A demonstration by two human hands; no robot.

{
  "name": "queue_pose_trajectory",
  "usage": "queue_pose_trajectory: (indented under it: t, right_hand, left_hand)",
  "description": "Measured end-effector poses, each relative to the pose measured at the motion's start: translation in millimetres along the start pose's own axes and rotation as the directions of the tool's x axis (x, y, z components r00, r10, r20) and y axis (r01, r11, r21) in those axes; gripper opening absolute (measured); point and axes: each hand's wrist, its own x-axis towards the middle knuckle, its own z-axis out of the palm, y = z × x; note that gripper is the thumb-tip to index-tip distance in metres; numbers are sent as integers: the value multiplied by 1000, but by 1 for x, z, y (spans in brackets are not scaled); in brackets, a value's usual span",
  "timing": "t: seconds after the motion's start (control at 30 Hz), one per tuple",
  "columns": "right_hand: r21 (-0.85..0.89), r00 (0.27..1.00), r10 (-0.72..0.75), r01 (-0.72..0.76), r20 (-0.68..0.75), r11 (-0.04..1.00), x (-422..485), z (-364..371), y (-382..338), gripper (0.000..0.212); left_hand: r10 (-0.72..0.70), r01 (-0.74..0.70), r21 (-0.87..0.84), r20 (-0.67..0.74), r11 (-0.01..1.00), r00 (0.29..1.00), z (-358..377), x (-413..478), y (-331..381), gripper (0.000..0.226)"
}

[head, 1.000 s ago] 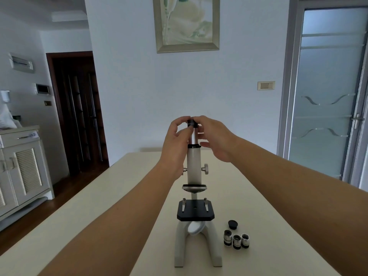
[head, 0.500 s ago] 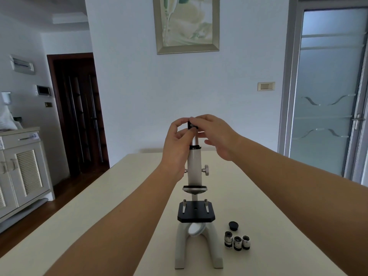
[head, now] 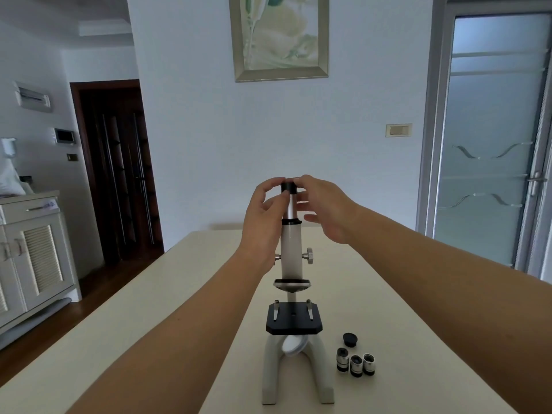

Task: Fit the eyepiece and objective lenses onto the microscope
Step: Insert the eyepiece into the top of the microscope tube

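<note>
Bench (head: 397, 377) top, pale and long, runs away from the camera to a far edge just behind the hands, and its left edge slants from the near left up to that far end, with wooden floor (head: 89, 309) and a white cabinet (head: 33, 252) beyond it. The microscope (head: 291, 258) stands upright in the middle of the bench, well in from the left edge, with its forked base nearest the camera. Bare surface lies open to the left of the left forearm and to the right of the loose parts. Just right of the base, three objective lenses (head: 355, 361) stand in a tight row, and a small black cap (head: 350, 339) sits just beyond them. Both arms reach forward on either side of the tube. The eyepiece (head: 289, 187), a short black cylinder, sits at the very top of the silver draw tube. The left hand (head: 263, 222) curls its fingers (head: 267, 185) over to the eyepiece's left side, thumb against the tube below it. The right hand (head: 325, 210) pinches the eyepiece's right side with its upper fingers (head: 307, 180), and its lower fingers hang spread and free.
</note>
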Motion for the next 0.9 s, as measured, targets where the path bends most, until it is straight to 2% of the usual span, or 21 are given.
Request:
queue_pose_trajectory:
  t: [0.23, 0.4, 0.53, 0.6, 0.77, 0.9]
  right_hand:
    - [-88, 998, -62, 60, -20, 994, 4, -5, -10, 42]
    - [-94, 997, -78, 77, -4, 993, 5, -6, -8, 36]
    - [-87, 998, -55, 55, 7, 995, 4, -9, -8, 25]
    - [-96, 1000, -27, 26, -9, 995, 5, -7, -6, 28]
    - [9, 999, 32, -32, 4, 999, 7, -3, -2, 33]
    - [77, 999, 45, -47, 29, 996, 7, -5, -2, 26]
  left_hand:
    - [26, -26, 12, -32, 1000, 999, -1, 1, -2, 19]
    - [44, -44, -13, -24, 999, 999, 0, -1, -4, 21]
    - [25, -26, -48, -8, 999, 1000, -1, -2, -4, 37]
    - [13, -13, -54, -2, 998, 1000, -2, -1, -4, 39]
    - [31, -31, -27, -8, 999, 1000, -2, 0, -3, 29]
    - [51, -51, -18, -11, 999, 999, -1, -4, -2, 26]
